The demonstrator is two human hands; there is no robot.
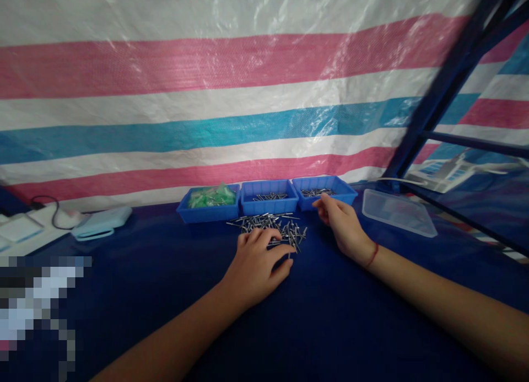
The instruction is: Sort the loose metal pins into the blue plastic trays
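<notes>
A loose pile of silvery blind rivets (293, 233) lies on the dark blue table in front of three blue bins. My left hand (256, 261) rests at the near side of the pile, its fingers curled over the metal pieces. Between thumb and forefinger a small shiny bit shows, seemingly one rivet. My right hand (341, 225) hovers at the front edge of the right bin (343, 196), fingers closed together; whatever they hold is hidden. Rivets lie in that bin and in the middle bin (269, 207). The left bin (209, 214) contains a green plastic bag (212, 195).
A clear plastic lid (399, 214) lies right of the bins. Leftward are a light blue case (103, 222) and a white power strip (25, 227) with a black cable. A dark metal frame (438, 95) rises at right, before a striped sheet (206, 68).
</notes>
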